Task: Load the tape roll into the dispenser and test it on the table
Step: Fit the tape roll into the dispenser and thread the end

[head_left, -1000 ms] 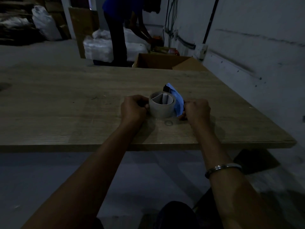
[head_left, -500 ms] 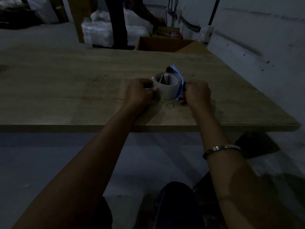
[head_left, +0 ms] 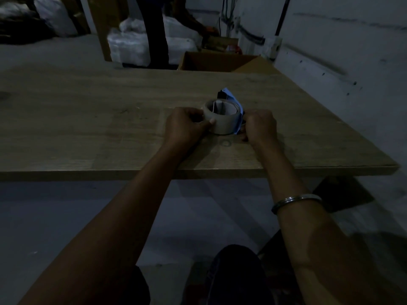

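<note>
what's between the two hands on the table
In the head view, the tape roll sits between the left hand and right hand, with the blue dispenser against its right side.

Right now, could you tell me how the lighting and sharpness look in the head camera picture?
Head view: very dim, bluish cast; tape roll and blue dispenser are the brightest things, both hands dark but legible; table edge bows from wide-angle distortion; background murky.
</note>
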The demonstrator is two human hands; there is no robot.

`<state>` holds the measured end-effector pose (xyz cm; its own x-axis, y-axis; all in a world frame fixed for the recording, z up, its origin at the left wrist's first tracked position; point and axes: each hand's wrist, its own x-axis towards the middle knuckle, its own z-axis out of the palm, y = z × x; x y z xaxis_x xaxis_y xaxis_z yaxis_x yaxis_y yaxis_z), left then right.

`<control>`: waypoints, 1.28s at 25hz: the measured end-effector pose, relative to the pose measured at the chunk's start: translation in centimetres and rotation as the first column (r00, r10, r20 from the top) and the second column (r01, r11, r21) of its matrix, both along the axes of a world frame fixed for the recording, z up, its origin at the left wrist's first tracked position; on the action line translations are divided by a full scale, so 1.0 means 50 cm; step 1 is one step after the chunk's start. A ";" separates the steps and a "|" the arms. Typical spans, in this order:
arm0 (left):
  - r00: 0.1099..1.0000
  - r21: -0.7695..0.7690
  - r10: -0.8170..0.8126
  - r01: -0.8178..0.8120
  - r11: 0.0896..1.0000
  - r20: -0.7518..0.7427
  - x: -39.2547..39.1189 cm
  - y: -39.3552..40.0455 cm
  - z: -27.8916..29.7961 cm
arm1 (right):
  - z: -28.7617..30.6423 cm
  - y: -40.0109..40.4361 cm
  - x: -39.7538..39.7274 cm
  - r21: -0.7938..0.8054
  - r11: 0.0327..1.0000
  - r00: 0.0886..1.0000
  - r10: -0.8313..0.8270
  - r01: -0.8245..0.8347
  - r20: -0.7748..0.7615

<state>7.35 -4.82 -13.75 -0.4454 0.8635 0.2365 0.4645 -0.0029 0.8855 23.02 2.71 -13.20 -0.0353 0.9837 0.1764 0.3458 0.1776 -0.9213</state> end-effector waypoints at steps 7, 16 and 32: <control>0.987 0.041 0.121 -0.126 0.991 0.106 -0.002 0.000 -0.004 | -0.011 -0.024 -0.010 0.331 0.920 0.954 0.119 -0.210 0.274; 0.995 -0.034 0.098 -0.099 0.995 -0.037 -0.002 0.001 -0.007 | -0.014 -0.021 -0.009 0.324 0.919 0.941 0.116 -0.223 0.319; 0.996 -0.070 -0.083 0.081 0.994 -0.032 0.002 -0.003 0.000 | -0.017 -0.018 -0.008 0.344 0.902 0.911 0.112 -0.260 0.396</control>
<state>7.45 -4.95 -13.74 -0.3650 0.9116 0.1890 0.4955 0.0183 0.8684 22.60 1.79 -14.08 -0.3444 0.8098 0.4750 0.5625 0.5831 -0.5862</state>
